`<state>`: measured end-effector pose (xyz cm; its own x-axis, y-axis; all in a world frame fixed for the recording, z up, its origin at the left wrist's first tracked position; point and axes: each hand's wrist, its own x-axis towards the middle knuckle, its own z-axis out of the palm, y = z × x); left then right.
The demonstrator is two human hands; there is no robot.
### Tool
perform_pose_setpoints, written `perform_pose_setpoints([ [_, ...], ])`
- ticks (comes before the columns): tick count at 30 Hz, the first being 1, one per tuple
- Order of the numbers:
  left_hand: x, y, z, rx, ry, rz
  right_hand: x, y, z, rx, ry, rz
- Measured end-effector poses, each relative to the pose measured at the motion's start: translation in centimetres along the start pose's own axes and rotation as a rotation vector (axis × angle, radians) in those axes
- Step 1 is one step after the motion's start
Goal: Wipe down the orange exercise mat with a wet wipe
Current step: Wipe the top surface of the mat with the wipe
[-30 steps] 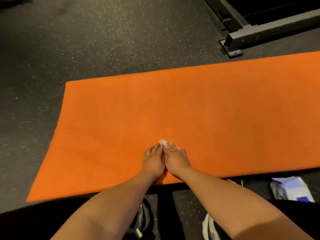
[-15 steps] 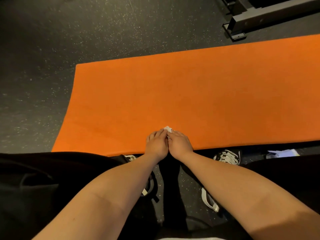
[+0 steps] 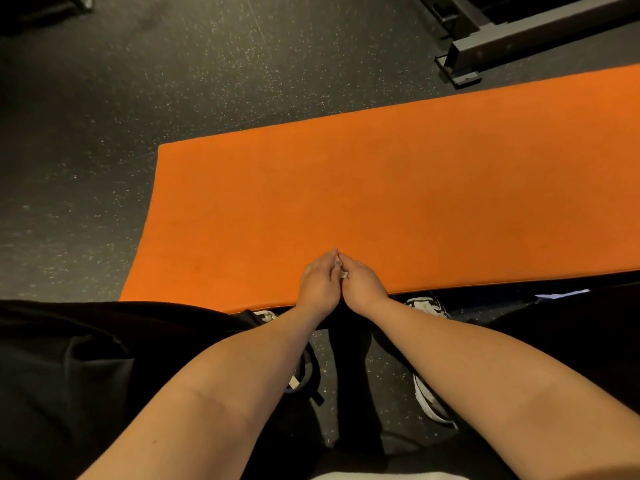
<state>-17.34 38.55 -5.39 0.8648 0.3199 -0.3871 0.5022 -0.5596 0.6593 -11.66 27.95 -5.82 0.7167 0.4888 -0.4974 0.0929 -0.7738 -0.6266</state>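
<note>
Over the orange mat point(image 3: 381, 188), left hand point(image 3: 318, 284) and right hand point(image 3: 364, 285) press together, pinching a white wipe point(image 3: 341, 274).

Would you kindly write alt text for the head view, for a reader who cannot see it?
The left hand and right hand hold a small white wipe between them over the near edge of an orange mat. The mat lies on a dark speckled floor, with a metal frame at the top right.
</note>
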Motion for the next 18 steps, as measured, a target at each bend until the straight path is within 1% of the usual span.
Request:
perform_pose_setpoints([
  [3, 0.2, -0.3, 0.7, 0.008, -0.100, 0.016, -0.1, 0.4, -0.6, 0.157, 0.024, 0.074],
  [5, 0.2, -0.5, 1.1, 0.100, -0.095, 0.040, -0.2, 0.6, -1.1, 0.236, 0.076, 0.103],
  [6, 0.1, -0.6, 1.3, 0.154, -0.090, 0.066, -0.2, 0.6, -1.1, 0.234, 0.095, 0.103],
  [10, -0.4, -0.3, 1.6, 0.235, -0.094, 0.113, -0.2, 0.5, -0.7, 0.104, 0.093, 0.097],
  [13, -0.8, -0.4, 1.3, 0.281, -0.039, 0.110, -0.4, 0.8, -0.4, 0.003, 0.068, 0.061],
  [16, -0.8, -1.3, 0.6, 0.295, 0.079, 0.011, -0.5, 0.8, -0.3, -0.133, 0.024, 0.024],
  [18, -0.6, -1.9, 0.4, 0.277, 0.109, -0.058, -0.5, 0.6, -0.1, -0.178, 0.042, 0.009],
])
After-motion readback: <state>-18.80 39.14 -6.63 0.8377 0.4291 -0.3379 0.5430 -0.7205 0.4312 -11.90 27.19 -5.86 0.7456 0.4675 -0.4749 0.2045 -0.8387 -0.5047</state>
